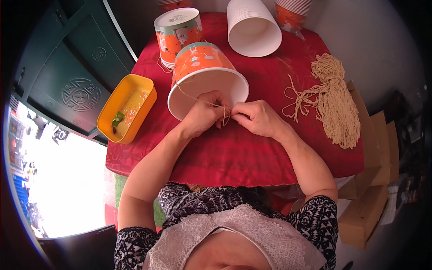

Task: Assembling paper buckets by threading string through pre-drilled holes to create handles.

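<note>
Paper bucket: I see the orange-printed bucket [204, 58] on its side at the middle of the table, its white mouth turned near; that angle probably puts the rim within easy reach of both hands.
Twine: a thin tan strand [227, 118] runs from the left side of that rim, across the mouth, to a loop between the hands.
Left hand: fingers curled on the twine [204, 116] in front of the mouth, some fingertips hidden from me; I judge it steadies the loop.
Right hand: thumb and forefinger pinched narrow on the twine [258, 118], just beside the left, a grip that seems suited to fine work on a thin strand.
Twine hank: a bundled skein [337, 105] lies on the right, loose ends pointing left, likely so strands pull free easily.
Upturned buckets: a nested orange-printed stack [180, 41] stands bottom-up at far left, perhaps for stability.
White buckets: a nested stack [255, 33] lies on its side at the far edge.
Yellow basin: at left [149, 100], apart from the hands, holding small bits.
</note>
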Tool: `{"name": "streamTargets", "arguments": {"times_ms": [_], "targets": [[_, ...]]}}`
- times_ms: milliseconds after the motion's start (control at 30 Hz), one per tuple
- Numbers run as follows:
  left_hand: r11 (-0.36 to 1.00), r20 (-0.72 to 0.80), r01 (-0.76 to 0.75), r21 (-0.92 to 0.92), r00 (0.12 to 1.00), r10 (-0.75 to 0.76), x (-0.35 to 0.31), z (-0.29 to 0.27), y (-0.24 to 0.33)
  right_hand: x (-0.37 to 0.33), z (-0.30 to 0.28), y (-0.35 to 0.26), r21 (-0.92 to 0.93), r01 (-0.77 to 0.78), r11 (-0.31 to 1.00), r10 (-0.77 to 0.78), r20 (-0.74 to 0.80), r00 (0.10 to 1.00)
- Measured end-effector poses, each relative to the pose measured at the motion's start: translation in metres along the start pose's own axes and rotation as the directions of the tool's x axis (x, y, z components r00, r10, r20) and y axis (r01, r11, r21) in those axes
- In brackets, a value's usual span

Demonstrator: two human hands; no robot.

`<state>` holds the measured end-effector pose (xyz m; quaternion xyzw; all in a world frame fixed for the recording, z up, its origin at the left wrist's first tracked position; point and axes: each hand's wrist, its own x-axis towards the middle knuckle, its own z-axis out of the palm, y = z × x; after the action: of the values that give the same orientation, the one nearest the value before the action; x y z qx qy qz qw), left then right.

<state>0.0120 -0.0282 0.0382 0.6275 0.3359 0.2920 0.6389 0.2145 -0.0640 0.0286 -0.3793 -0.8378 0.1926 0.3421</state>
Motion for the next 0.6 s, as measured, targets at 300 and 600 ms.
{"name": "streamTargets", "arguments": {"times_ms": [300, 600], "targets": [[0.999, -0.002, -0.048, -0.018, 0.999, 0.048, 0.003, -0.002, -0.01, 0.001, 0.002, -0.005, -0.062, 0.016, 0.998, -0.023, -0.127, 0.992], [0.985, -0.025, -0.066, 0.161, 0.997, 0.071, 0.001, 0.004, -0.008, 0.002, 0.017, 0.003, -0.042, -0.06, 0.997, 0.045, -0.29, 0.956]]}}
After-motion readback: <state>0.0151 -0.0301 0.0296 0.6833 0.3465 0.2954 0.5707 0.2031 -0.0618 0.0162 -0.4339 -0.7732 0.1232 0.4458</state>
